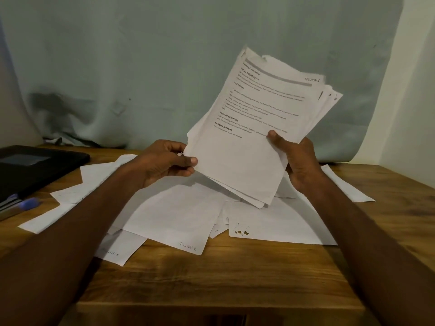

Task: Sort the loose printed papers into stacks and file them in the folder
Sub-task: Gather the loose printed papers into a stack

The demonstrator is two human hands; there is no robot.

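Dim, soft focus, wide-angle edge distortion

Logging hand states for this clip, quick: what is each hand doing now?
Left hand: pinches the held sheaf of papers at its left edge.
Right hand: grips the same sheaf.

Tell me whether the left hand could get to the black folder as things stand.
Probably not right away: the left hand grips the held stack of papers with the right hand. The black folder lies uncovered on its side, so once it lets go the way looks free.
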